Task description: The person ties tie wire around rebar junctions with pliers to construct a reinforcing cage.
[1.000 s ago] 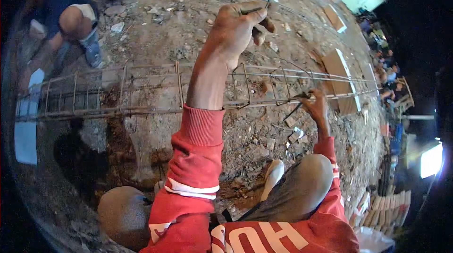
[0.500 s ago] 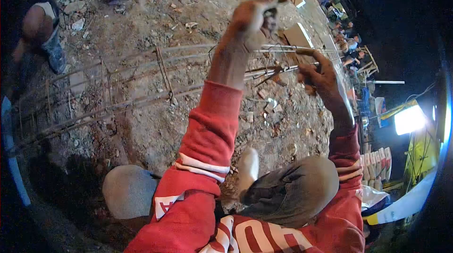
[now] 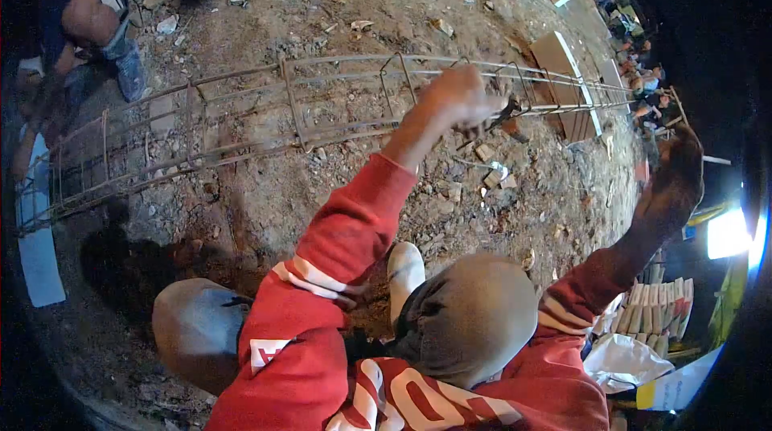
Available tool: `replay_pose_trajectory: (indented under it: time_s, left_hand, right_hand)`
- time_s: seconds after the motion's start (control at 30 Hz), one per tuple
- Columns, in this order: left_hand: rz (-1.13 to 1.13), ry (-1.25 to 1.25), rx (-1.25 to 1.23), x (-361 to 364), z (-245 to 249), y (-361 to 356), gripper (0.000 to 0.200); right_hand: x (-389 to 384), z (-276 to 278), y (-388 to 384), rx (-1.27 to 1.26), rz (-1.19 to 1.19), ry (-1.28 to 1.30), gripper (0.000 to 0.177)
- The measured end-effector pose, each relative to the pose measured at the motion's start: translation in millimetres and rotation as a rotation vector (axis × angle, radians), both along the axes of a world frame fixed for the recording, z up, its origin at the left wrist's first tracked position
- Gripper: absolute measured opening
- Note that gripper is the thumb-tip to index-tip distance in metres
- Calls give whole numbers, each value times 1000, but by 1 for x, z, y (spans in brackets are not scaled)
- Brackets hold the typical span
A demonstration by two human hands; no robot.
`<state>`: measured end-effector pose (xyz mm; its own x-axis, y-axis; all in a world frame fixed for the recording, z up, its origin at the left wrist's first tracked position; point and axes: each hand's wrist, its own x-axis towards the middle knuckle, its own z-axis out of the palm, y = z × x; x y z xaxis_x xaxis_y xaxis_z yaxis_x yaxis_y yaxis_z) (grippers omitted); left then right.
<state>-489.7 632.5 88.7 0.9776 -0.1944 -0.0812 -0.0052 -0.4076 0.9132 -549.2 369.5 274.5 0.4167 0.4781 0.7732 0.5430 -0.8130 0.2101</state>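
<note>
A long cage of thin steel bars with cross stirrups, a rebar cage (image 3: 293,101), runs across the ground in front of my knees. My left hand (image 3: 462,97) is over its right-hand part, blurred, with the fingers curled closed. A small dark shape (image 3: 508,112) shows right at those fingertips, beside the lower bars; I cannot tell what it is. Out to the far right, my right hand (image 3: 675,174) is raised in shadow, apart from the cage, its fingers mostly hidden in the dark.
A crouching person (image 3: 88,29) is by the cage's left end, near a pale board (image 3: 40,238). Flat boards (image 3: 559,69) lie beyond the cage on rubble-strewn soil. At the right are a bright lamp (image 3: 728,234), stacked bags (image 3: 655,306) and several people farther off.
My right hand has swung away from the cage to the far right. My left hand has come down onto the bars, and the view has shifted.
</note>
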Motion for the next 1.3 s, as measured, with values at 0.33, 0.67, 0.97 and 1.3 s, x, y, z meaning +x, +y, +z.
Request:
replay_pose_trajectory:
  time_s: [0.33, 0.67, 0.97, 1.3]
  left_hand:
    - [-100, -185, -635, -7, -45, -39, 24]
    - [339, -42, -753, -14, -74, -56, 15]
    - [402, -49, 673, -74, -67, -22, 22]
    - [360, 101, 280, -48, -77, 47, 27]
  right_hand:
    - [35, -190, 39, 654, 203, 1311, 22]
    - [34, -259, 45, 1271, 366, 1470, 18]
    - [22, -344, 39, 741, 362, 1672, 22]
    - [19, -332, 147, 1598, 389, 1886, 12]
